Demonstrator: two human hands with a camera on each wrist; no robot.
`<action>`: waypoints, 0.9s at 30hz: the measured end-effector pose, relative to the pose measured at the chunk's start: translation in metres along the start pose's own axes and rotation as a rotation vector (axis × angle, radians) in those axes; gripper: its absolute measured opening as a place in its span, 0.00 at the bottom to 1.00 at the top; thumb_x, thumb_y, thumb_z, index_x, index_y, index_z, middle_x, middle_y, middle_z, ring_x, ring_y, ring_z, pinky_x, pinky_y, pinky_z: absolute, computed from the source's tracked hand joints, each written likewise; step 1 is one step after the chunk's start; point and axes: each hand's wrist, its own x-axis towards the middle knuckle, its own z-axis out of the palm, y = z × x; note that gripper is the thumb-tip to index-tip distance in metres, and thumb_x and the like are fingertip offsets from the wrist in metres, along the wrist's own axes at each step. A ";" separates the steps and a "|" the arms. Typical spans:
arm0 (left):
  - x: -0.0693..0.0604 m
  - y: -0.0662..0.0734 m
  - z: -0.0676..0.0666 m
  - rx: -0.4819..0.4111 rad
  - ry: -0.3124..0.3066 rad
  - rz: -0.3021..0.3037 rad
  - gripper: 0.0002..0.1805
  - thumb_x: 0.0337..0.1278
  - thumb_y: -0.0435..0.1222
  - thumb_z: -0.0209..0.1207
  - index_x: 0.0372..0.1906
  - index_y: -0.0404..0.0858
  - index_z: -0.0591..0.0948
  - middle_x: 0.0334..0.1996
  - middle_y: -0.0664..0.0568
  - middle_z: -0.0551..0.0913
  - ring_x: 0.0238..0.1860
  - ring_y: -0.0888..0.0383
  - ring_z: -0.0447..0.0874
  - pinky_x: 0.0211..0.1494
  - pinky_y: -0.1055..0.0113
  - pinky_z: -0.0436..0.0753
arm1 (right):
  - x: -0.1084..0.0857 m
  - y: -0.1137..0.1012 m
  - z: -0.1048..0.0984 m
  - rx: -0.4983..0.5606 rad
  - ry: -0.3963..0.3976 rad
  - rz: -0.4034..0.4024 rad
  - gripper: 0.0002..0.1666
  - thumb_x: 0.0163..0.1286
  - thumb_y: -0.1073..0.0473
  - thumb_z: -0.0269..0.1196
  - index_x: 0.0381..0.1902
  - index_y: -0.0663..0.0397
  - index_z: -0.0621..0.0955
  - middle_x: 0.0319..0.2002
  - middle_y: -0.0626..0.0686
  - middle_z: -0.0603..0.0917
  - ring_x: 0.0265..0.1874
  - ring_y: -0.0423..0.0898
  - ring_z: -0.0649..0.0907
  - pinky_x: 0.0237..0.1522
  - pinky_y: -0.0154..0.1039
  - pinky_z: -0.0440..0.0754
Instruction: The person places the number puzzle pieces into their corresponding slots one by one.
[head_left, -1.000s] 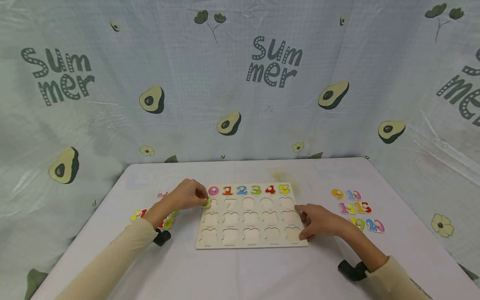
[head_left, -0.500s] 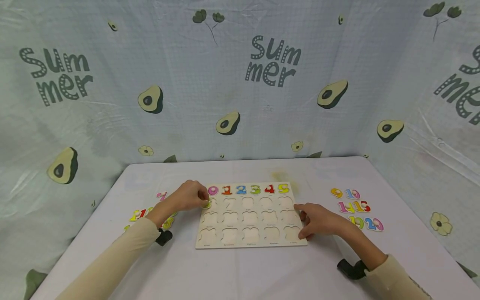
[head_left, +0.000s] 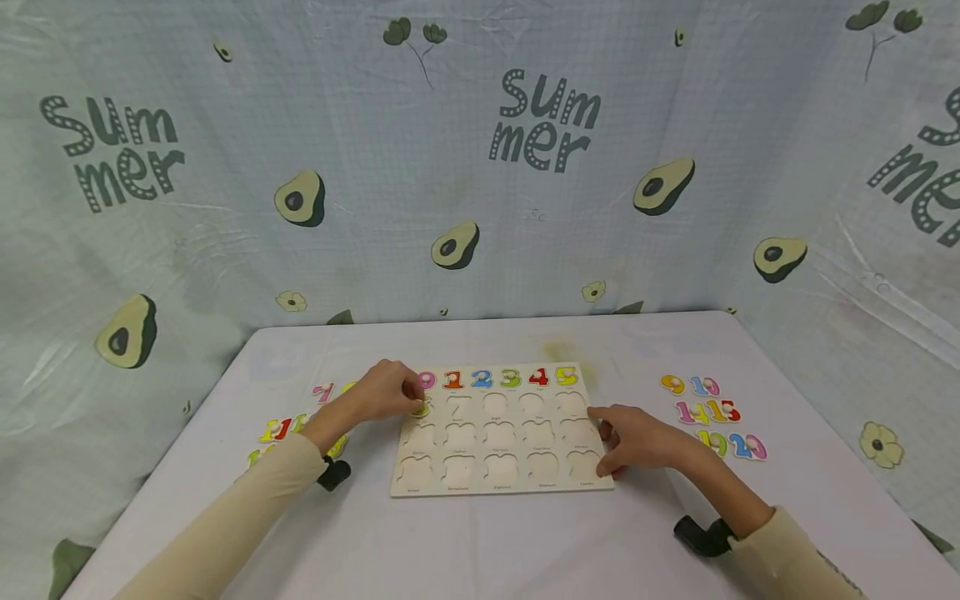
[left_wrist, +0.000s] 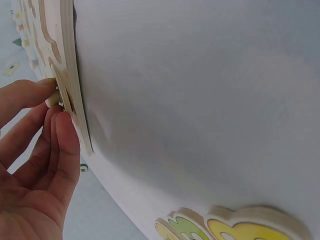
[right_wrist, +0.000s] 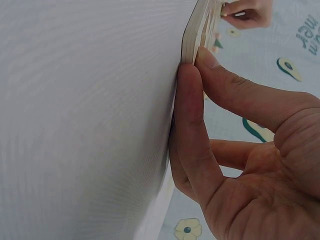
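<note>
A wooden number puzzle board [head_left: 480, 421] lies on the table, its top row filled with the colored numbers 0 to 5 and the lower rows showing bare recesses. At its left edge my left hand [head_left: 386, 392] pinches the small peg of a yellow-green number piece [head_left: 422, 409], held tilted over the first recess of the second row; the fingers partly cover its shape. In the left wrist view the piece [left_wrist: 61, 85] touches the board. My right hand [head_left: 636, 437] holds the board's right edge [right_wrist: 190, 47], thumb on top and a finger against the side.
Loose number pieces lie left of the board, including a pink 7 [head_left: 323, 392] and a yellow and red 11 [head_left: 276, 430], some behind the left forearm. More lie at right: a 9 [head_left: 672, 384], a 10 [head_left: 706, 386], a 20 [head_left: 747, 447] and others. A patterned curtain [head_left: 375, 167] hangs behind.
My left hand has moved slightly right with the number piece, further over the recess. My right hand stays on the board's edge.
</note>
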 end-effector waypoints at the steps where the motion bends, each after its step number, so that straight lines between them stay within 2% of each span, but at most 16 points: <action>1: 0.000 0.001 0.000 -0.002 -0.003 0.000 0.03 0.54 0.34 0.71 0.27 0.41 0.88 0.24 0.57 0.85 0.28 0.63 0.76 0.36 0.69 0.76 | 0.000 0.000 0.000 -0.004 0.001 -0.003 0.55 0.55 0.62 0.79 0.75 0.70 0.65 0.45 0.55 0.78 0.31 0.44 0.80 0.35 0.37 0.82; 7: 0.000 0.004 0.001 -0.016 -0.021 -0.028 0.04 0.54 0.35 0.72 0.28 0.42 0.88 0.25 0.57 0.85 0.29 0.63 0.77 0.37 0.69 0.77 | 0.000 0.001 0.001 -0.001 -0.001 -0.001 0.55 0.55 0.62 0.79 0.75 0.70 0.65 0.45 0.55 0.78 0.31 0.44 0.80 0.35 0.36 0.81; 16: -0.002 0.001 0.004 -0.070 -0.013 -0.020 0.05 0.55 0.36 0.73 0.28 0.41 0.89 0.25 0.56 0.86 0.28 0.64 0.78 0.35 0.70 0.77 | -0.001 -0.001 0.000 0.009 -0.008 0.003 0.55 0.55 0.63 0.79 0.75 0.71 0.64 0.45 0.56 0.78 0.30 0.44 0.80 0.35 0.36 0.82; 23: 0.000 -0.001 0.005 -0.098 -0.018 -0.075 0.05 0.56 0.38 0.74 0.30 0.41 0.89 0.26 0.56 0.86 0.28 0.63 0.78 0.34 0.70 0.78 | 0.000 -0.001 0.000 -0.011 -0.001 -0.004 0.54 0.55 0.62 0.79 0.75 0.71 0.65 0.44 0.55 0.77 0.32 0.44 0.79 0.35 0.36 0.81; 27: -0.001 -0.002 0.007 -0.106 -0.009 -0.085 0.05 0.56 0.37 0.73 0.32 0.40 0.90 0.27 0.55 0.86 0.29 0.62 0.78 0.35 0.70 0.77 | 0.000 -0.001 0.001 -0.006 0.000 0.001 0.54 0.55 0.62 0.79 0.75 0.70 0.65 0.45 0.55 0.78 0.31 0.44 0.80 0.36 0.36 0.81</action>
